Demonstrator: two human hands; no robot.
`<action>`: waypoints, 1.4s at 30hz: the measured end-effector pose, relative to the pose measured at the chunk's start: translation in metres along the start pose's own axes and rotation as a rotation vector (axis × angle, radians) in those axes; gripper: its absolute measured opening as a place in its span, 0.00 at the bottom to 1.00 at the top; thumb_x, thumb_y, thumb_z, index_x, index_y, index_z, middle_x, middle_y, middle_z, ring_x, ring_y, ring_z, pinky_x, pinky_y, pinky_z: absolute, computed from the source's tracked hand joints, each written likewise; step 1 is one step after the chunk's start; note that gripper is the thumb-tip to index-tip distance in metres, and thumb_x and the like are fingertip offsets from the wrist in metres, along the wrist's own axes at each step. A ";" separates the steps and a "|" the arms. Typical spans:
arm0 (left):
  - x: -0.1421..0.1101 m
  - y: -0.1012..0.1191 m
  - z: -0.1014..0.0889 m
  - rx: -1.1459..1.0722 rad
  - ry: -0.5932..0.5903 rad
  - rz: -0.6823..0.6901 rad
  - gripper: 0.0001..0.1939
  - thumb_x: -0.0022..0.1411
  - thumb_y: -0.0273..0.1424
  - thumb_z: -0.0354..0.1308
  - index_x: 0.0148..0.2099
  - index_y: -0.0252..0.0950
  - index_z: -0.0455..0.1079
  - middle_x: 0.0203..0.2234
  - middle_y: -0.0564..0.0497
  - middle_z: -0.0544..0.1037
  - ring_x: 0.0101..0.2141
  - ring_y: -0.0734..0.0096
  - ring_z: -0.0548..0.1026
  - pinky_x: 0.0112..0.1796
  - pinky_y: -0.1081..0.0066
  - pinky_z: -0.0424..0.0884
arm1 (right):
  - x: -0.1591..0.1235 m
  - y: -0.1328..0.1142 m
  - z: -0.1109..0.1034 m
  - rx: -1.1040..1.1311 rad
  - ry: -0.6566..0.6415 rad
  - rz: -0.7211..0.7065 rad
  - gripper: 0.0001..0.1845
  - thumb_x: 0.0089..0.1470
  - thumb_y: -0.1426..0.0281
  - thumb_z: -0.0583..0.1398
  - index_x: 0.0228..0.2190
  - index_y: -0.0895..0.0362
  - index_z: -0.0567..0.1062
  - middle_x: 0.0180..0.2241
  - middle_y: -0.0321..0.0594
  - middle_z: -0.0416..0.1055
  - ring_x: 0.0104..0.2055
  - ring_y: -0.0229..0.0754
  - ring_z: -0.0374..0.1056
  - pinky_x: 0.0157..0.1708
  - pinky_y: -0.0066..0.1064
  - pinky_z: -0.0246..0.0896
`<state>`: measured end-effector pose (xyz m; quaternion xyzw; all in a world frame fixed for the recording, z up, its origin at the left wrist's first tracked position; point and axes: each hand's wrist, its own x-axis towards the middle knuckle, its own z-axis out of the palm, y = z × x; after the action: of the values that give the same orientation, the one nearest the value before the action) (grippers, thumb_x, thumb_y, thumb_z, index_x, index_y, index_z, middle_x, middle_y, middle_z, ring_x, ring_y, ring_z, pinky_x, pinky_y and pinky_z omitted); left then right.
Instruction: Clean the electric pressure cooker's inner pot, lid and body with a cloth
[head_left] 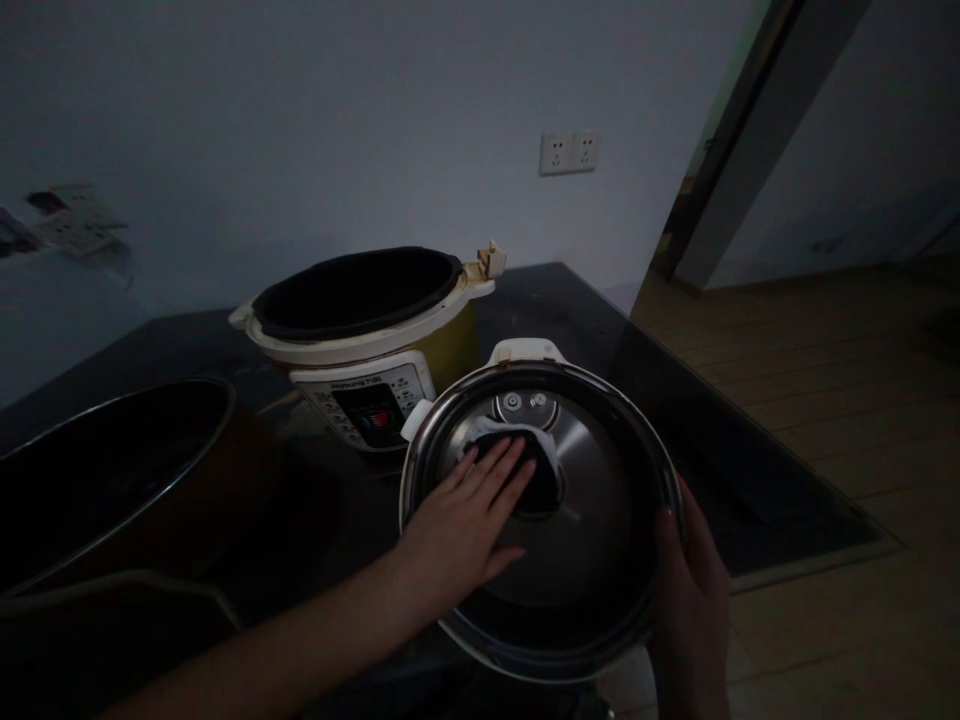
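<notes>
A round cooker lid (592, 480) is held tilted toward me, its shiny metal inner face up. My left hand (465, 525) lies flat inside it, fingers pressing a dark cloth with a white edge (536, 470) against the metal. My right hand (690, 600) grips the lid's right rim from outside. Behind the lid stands the yellow and white pressure cooker base (360, 335), open, with a control panel on its front.
A dark inner pot (112, 470) sits at the left on the dark countertop (562, 300). The counter's edge runs down the right side, with wooden floor (825, 400) beyond. Wall sockets (570, 152) are on the wall behind.
</notes>
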<state>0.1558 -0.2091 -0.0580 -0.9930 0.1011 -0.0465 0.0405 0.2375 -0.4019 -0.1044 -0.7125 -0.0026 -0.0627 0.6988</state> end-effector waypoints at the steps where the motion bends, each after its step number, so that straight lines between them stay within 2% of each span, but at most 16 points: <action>1: 0.005 -0.001 0.000 0.001 0.006 0.013 0.43 0.60 0.48 0.55 0.68 0.31 0.43 0.67 0.39 0.45 0.65 0.56 0.44 0.61 0.54 0.50 | 0.000 0.000 0.000 0.003 0.004 0.004 0.26 0.56 0.56 0.56 0.55 0.50 0.68 0.58 0.39 0.63 0.61 0.51 0.55 0.60 0.48 0.48; 6: 0.021 0.010 0.000 -0.035 0.023 0.062 0.43 0.60 0.51 0.52 0.68 0.32 0.44 0.67 0.42 0.44 0.66 0.58 0.42 0.62 0.54 0.45 | 0.000 0.002 -0.001 -0.010 0.001 -0.013 0.26 0.56 0.56 0.56 0.55 0.50 0.68 0.58 0.39 0.64 0.61 0.51 0.55 0.59 0.47 0.48; 13: 0.024 0.023 0.007 -0.117 0.010 0.260 0.35 0.65 0.49 0.46 0.67 0.36 0.46 0.67 0.48 0.47 0.66 0.68 0.42 0.63 0.59 0.40 | 0.002 0.003 -0.002 0.013 -0.021 -0.010 0.26 0.57 0.56 0.56 0.55 0.50 0.67 0.58 0.39 0.64 0.61 0.51 0.56 0.59 0.46 0.49; 21: 0.017 0.003 0.002 -0.037 0.032 0.156 0.37 0.62 0.49 0.51 0.67 0.40 0.45 0.67 0.50 0.47 0.66 0.64 0.44 0.62 0.55 0.44 | 0.003 0.003 -0.002 -0.001 -0.023 -0.027 0.26 0.57 0.56 0.56 0.55 0.51 0.68 0.58 0.41 0.63 0.61 0.52 0.55 0.59 0.48 0.48; 25: 0.007 -0.004 0.000 0.041 0.046 0.045 0.41 0.61 0.49 0.53 0.68 0.37 0.44 0.67 0.46 0.46 0.65 0.58 0.45 0.61 0.54 0.48 | 0.002 0.003 -0.001 -0.002 -0.018 -0.021 0.26 0.57 0.57 0.56 0.55 0.51 0.67 0.58 0.41 0.64 0.61 0.53 0.55 0.59 0.49 0.48; 28: 0.003 -0.006 -0.005 0.057 0.042 0.009 0.39 0.62 0.48 0.53 0.68 0.36 0.45 0.67 0.44 0.48 0.65 0.57 0.48 0.61 0.54 0.50 | 0.002 0.001 0.000 0.008 -0.011 -0.019 0.26 0.57 0.57 0.56 0.55 0.51 0.68 0.58 0.40 0.64 0.61 0.53 0.55 0.59 0.49 0.47; 33: 0.010 -0.007 -0.013 -0.035 0.018 0.077 0.36 0.63 0.46 0.52 0.66 0.33 0.49 0.66 0.42 0.52 0.64 0.58 0.50 0.61 0.58 0.52 | 0.000 -0.002 0.003 0.029 0.002 -0.026 0.26 0.56 0.57 0.57 0.55 0.50 0.68 0.58 0.39 0.64 0.62 0.52 0.55 0.60 0.47 0.48; 39: 0.040 0.008 -0.012 -0.089 0.008 0.187 0.33 0.64 0.44 0.51 0.66 0.33 0.51 0.66 0.43 0.51 0.65 0.59 0.49 0.61 0.60 0.50 | 0.000 -0.003 0.002 -0.001 -0.001 -0.027 0.28 0.55 0.56 0.57 0.55 0.53 0.68 0.58 0.41 0.64 0.61 0.52 0.56 0.60 0.47 0.48; 42: 0.053 0.014 -0.015 -0.076 -0.017 0.198 0.32 0.65 0.43 0.50 0.66 0.32 0.51 0.66 0.43 0.51 0.65 0.60 0.49 0.61 0.60 0.50 | 0.000 -0.003 0.002 -0.006 -0.014 -0.033 0.28 0.56 0.56 0.56 0.56 0.53 0.67 0.59 0.41 0.63 0.61 0.51 0.55 0.60 0.46 0.48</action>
<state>0.2033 -0.2345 -0.0395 -0.9793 0.2001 -0.0300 0.0083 0.2377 -0.4001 -0.1019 -0.7149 -0.0191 -0.0693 0.6955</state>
